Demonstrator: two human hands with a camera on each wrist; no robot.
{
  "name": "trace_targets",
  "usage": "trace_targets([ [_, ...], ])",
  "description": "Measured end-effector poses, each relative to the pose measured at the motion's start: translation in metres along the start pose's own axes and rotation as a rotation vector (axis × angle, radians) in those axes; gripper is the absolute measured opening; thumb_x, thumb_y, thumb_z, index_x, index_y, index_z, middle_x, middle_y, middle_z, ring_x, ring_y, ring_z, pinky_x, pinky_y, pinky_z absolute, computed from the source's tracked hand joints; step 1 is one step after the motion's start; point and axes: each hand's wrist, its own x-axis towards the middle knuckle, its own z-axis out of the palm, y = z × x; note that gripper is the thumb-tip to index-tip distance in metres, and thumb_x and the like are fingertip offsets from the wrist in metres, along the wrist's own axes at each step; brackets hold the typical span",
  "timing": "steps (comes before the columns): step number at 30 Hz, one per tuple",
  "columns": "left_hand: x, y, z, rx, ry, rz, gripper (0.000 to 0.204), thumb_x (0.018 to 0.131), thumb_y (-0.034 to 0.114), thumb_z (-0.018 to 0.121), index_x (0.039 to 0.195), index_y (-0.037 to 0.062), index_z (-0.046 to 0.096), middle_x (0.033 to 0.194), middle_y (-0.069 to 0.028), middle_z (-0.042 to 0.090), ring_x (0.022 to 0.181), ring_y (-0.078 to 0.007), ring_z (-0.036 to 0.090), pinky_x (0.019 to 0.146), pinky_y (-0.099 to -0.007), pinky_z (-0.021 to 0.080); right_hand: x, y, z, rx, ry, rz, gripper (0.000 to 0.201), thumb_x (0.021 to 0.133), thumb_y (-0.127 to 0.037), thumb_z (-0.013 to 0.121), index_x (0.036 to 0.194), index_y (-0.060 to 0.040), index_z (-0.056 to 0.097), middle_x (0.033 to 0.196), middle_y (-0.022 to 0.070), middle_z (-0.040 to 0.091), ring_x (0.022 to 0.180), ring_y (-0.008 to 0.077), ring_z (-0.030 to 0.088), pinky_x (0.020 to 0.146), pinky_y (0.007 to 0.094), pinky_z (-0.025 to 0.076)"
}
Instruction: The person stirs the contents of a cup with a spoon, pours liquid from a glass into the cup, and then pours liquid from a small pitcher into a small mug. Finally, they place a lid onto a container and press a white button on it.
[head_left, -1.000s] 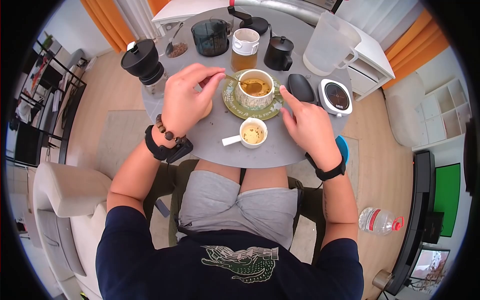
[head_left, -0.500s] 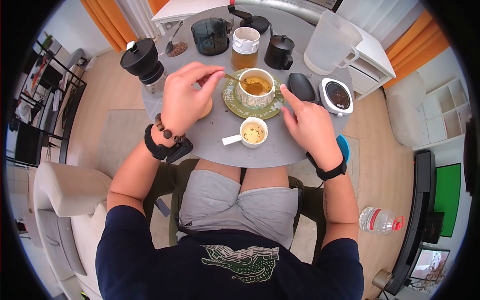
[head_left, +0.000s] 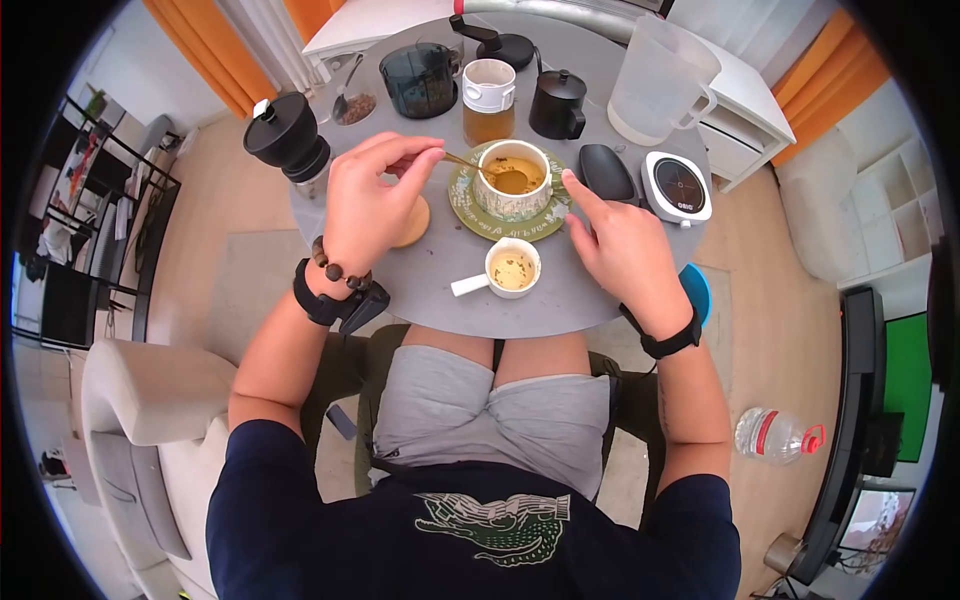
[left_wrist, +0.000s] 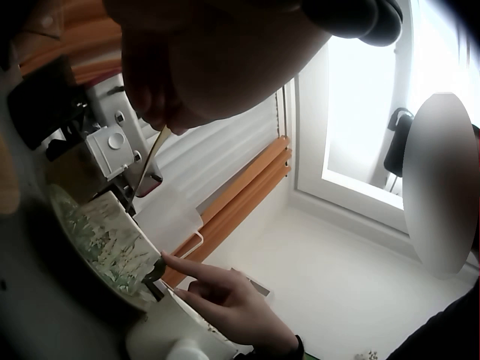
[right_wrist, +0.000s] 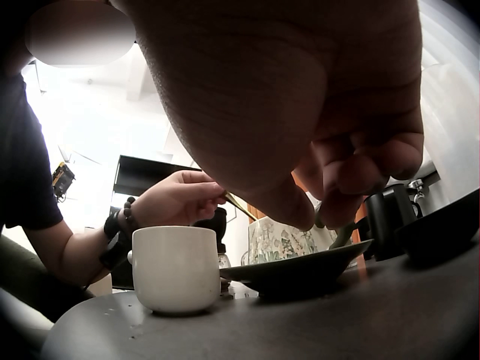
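Note:
A patterned teacup (head_left: 513, 204) of amber liquid stands on a green saucer (head_left: 490, 228). My left hand (head_left: 380, 195) pinches the thin handle of a gold spoon (head_left: 462, 161) between thumb and fingertips, its bowl down in the liquid. At the cup's right side, my right hand (head_left: 625, 250) holds the green cup handle (left_wrist: 155, 270) between forefinger and thumb. Closer to me is a small white handled cup (head_left: 513, 268) with pale liquid and dark bits in it. A round wooden piece (head_left: 412, 226) lies partly hidden beneath my left hand.
Behind the teacup stand a white-collared glass jar (head_left: 489, 98), a black pot (head_left: 558, 105), a dark translucent container (head_left: 418, 82) and a clear pitcher (head_left: 660, 85). A scale (head_left: 677, 188) and a black oval object (head_left: 606, 172) sit right; a black grinder (head_left: 287, 138) stands left.
The spoon has shifted slightly inside the teacup, still pinched in my left hand. My right hand stays at the cup handle. The head view has tilted a little.

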Motion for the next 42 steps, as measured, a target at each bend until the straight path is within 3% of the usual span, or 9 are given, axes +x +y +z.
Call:
trace_targets([
  [5, 0.000, 0.004, -0.001, 0.104, 0.041, 0.075, 0.015, 0.101, 0.008, 0.084, 0.114, 0.0011, 0.087, 0.095, -0.0091, 0.082, 0.079, -0.0144, 0.075, 0.076, -0.0278, 0.059, -0.001, 0.003, 0.003, 0.013, 0.024, -0.015, 0.048, 0.106, -0.021, 0.070, 0.153, -0.0061, 0.069, 0.081, 0.0171, 0.076, 0.077, 0.0378, 0.076, 0.071, 0.0505, 0.061],
  [10, 0.000, 0.007, 0.001, -0.009, -0.013, 0.021, 0.016, 0.101, 0.007, 0.084, 0.115, 0.0010, 0.087, 0.095, -0.0087, 0.082, 0.079, -0.0138, 0.075, 0.077, -0.0279, 0.059, -0.002, 0.004, 0.004, 0.004, 0.036, -0.031, 0.048, 0.107, -0.020, 0.069, 0.152, -0.0056, 0.069, 0.081, 0.0170, 0.076, 0.076, 0.0377, 0.075, 0.070, 0.0504, 0.061],
  [20, 0.002, 0.002, 0.002, 0.070, 0.006, 0.044, 0.015, 0.101, 0.005, 0.084, 0.115, -0.0004, 0.087, 0.097, -0.0096, 0.083, 0.082, -0.0140, 0.077, 0.079, -0.0273, 0.060, -0.002, 0.003, 0.001, 0.004, 0.046, -0.021, 0.046, 0.107, -0.020, 0.069, 0.151, -0.0054, 0.070, 0.078, 0.0157, 0.075, 0.075, 0.0370, 0.075, 0.069, 0.0502, 0.060],
  [22, 0.001, 0.003, 0.005, 0.013, 0.009, 0.072, 0.014, 0.099, 0.007, 0.085, 0.113, 0.0020, 0.087, 0.090, -0.0104, 0.080, 0.075, -0.0167, 0.072, 0.072, -0.0298, 0.057, -0.002, 0.004, 0.002, 0.006, 0.054, -0.032, 0.045, 0.107, -0.020, 0.070, 0.149, -0.0049, 0.071, 0.078, 0.0156, 0.074, 0.074, 0.0367, 0.075, 0.068, 0.0501, 0.060],
  [26, 0.002, 0.002, 0.003, 0.033, 0.020, 0.077, 0.015, 0.099, 0.006, 0.085, 0.113, 0.0017, 0.087, 0.091, -0.0105, 0.080, 0.074, -0.0168, 0.072, 0.071, -0.0300, 0.057, -0.003, 0.003, 0.002, 0.023, 0.074, -0.029, 0.045, 0.106, -0.019, 0.070, 0.148, -0.0045, 0.071, 0.078, 0.0156, 0.074, 0.074, 0.0366, 0.075, 0.068, 0.0498, 0.060],
  [28, 0.003, 0.004, 0.000, 0.133, 0.057, 0.091, 0.015, 0.101, 0.004, 0.084, 0.114, -0.0008, 0.086, 0.094, -0.0100, 0.082, 0.081, -0.0145, 0.076, 0.078, -0.0275, 0.059, -0.003, 0.003, 0.001, 0.017, 0.059, -0.031, 0.046, 0.105, -0.019, 0.071, 0.149, -0.0044, 0.071, 0.077, 0.0156, 0.074, 0.074, 0.0364, 0.075, 0.068, 0.0495, 0.060],
  [38, 0.002, 0.008, 0.002, 0.040, -0.013, 0.060, 0.014, 0.101, 0.004, 0.084, 0.114, -0.0004, 0.087, 0.096, -0.0105, 0.082, 0.079, -0.0142, 0.074, 0.077, -0.0276, 0.059, -0.004, 0.004, 0.001, 0.011, 0.052, -0.020, 0.049, 0.104, -0.018, 0.071, 0.152, -0.0042, 0.069, 0.078, 0.0157, 0.075, 0.074, 0.0365, 0.076, 0.067, 0.0489, 0.060],
  [42, 0.003, 0.002, 0.001, 0.099, 0.052, 0.106, 0.016, 0.101, 0.004, 0.084, 0.116, -0.0008, 0.086, 0.097, -0.0104, 0.082, 0.080, -0.0138, 0.074, 0.077, -0.0272, 0.059, -0.004, 0.004, 0.001, 0.028, 0.065, -0.026, 0.049, 0.104, -0.018, 0.072, 0.151, -0.0043, 0.069, 0.078, 0.0158, 0.075, 0.074, 0.0366, 0.076, 0.067, 0.0487, 0.060],
])
